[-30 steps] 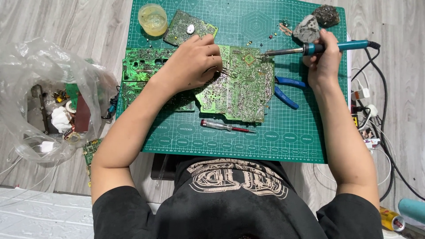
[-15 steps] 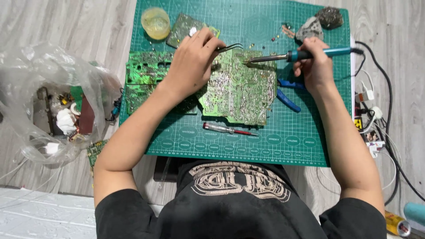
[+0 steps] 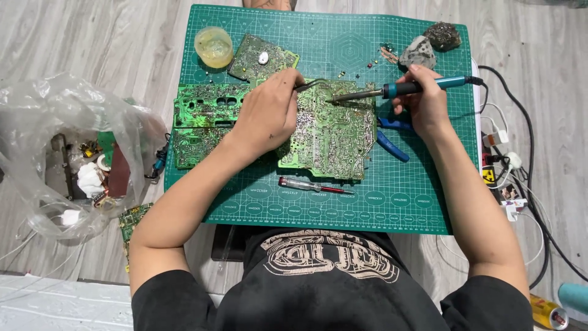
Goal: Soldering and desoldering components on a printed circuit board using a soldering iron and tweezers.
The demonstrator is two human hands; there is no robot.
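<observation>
The person sits over a green cutting mat [image 3: 404, 202] laid on a pale wood floor, both forearms stretched out across it. The right hand [image 3: 425, 104] is wrapped around the teal grip of a soldering iron [image 3: 398, 90], whose metal shaft points left so that its tip sits over the upper part of a large green circuit board [image 3: 334, 132] lying solder-side up in the middle of the mat. The left hand [image 3: 269, 116] rests on that same board's left portion, fingers pinched around a pair of thin curved tweezers [image 3: 311, 84] whose tips come close to the iron's tip; whether they touch the board I cannot tell. Just left of the hand lie two more green boards [image 3: 205, 116], partly under the wrist, and a smaller board [image 3: 260, 58] sits above them beside a round yellowish tub [image 3: 213, 46]. A red-handled screwdriver [image 3: 315, 186] lies on the mat just below the big board, and blue-handled pliers [image 3: 392, 138] poke out from under the board's right edge, below the right hand. Near the mat's top right corner sit two grey, lumpy clumps [image 3: 429, 46]. Off the mat to the left, a crumpled clear plastic bag [image 3: 67, 153] holds scrap parts; to the right, cables and plugs [image 3: 508, 165] trail along the floor.
</observation>
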